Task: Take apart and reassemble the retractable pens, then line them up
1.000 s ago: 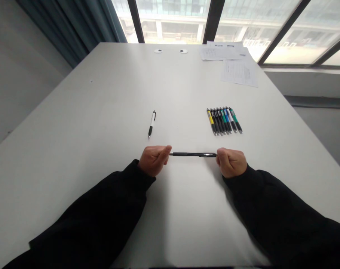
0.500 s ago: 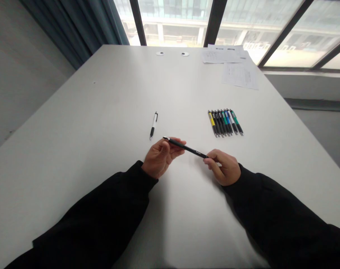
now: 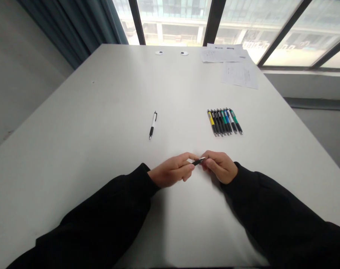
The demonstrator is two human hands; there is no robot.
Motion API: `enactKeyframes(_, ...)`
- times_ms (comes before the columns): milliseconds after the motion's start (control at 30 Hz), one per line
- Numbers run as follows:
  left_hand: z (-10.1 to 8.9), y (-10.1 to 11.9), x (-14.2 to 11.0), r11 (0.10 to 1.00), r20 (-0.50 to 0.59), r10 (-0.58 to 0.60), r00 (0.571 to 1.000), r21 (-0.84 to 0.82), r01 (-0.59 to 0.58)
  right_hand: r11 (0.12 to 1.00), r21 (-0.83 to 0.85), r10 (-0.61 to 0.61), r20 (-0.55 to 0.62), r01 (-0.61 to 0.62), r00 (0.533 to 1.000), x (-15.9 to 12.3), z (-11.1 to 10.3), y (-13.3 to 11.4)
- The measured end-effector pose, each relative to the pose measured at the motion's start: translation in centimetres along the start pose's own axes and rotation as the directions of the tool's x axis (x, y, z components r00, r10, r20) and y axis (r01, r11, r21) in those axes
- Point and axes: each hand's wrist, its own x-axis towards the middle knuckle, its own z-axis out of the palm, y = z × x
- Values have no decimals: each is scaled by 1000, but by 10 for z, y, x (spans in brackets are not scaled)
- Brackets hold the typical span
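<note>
Left hand (image 3: pixel 172 171) and right hand (image 3: pixel 219 168) meet over the worktop (image 3: pixel 102 112), their fingers (image 3: pixel 188 157) narrowly pinching a black pen (image 3: pixel 199 161) between them. A row of coloured pens (image 3: pixel 224 122) lies in place far right, and a white pen (image 3: pixel 153 125) lies alone further left.

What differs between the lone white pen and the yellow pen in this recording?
The white pen has a white barrel, while the yellow pen has a yellow one. The white pen lies alone, while the yellow pen sits at the left end of a row of pens. Their tips lean opposite ways: the white pen's to the left, the yellow pen's to the right. Both have black grips and lie flat on the white table, tips toward the person.
</note>
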Motion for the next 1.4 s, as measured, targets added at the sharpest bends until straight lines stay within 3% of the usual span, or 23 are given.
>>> enactKeyframes(67,1,-1,0,913,-56,128,990,396,-96,997,-71,11,9,-10,1000,0,1,-3)
enactKeyframes(167,0,-4,0,504,-93,395,914,854,-130,983,-184,5,-7,-6,1000,0,3,-7)
enactKeyframes(233,-2,-7,0,227,-40,537,843,969,-98,973,-231,1,-24,-6,1000,1,4,-10)
enactKeyframes(267,-2,-8,0,132,-5,582,813,987,-89,970,-243,-8,-23,2,1000,2,4,-10)
enactKeyframes(333,-2,-9,0,48,46,626,778,994,-97,963,-268,-47,-9,43,999,3,5,-11)
enactKeyframes(500,-1,-14,1,94,45,601,798,988,-126,930,-348,-143,-57,114,988,3,6,-6)
enactKeyframes(667,-1,-17,2,148,5,559,829,983,-106,968,-247,-78,-159,37,984,3,7,-4)
enactKeyframes(800,-2,-16,3,133,3,556,831,987,-92,968,-252,-57,-137,21,989,3,8,-3)
enactKeyframes(967,-2,-17,4,143,-2,550,835,985,-92,989,-143,9,-139,-29,990,2,9,-2)
enactKeyframes(1100,-2,-17,4,148,-8,536,844,985,-84,975,-221,-61,-147,27,987,4,8,-4)
enactKeyframes(1233,-1,-14,3,133,-11,471,882,989,-59,977,-174,-143,-93,126,985,4,6,-5)
enactKeyframes(1400,-1,-11,3,157,-24,476,879,986,-59,980,-194,-75,-101,54,992,3,7,-3)
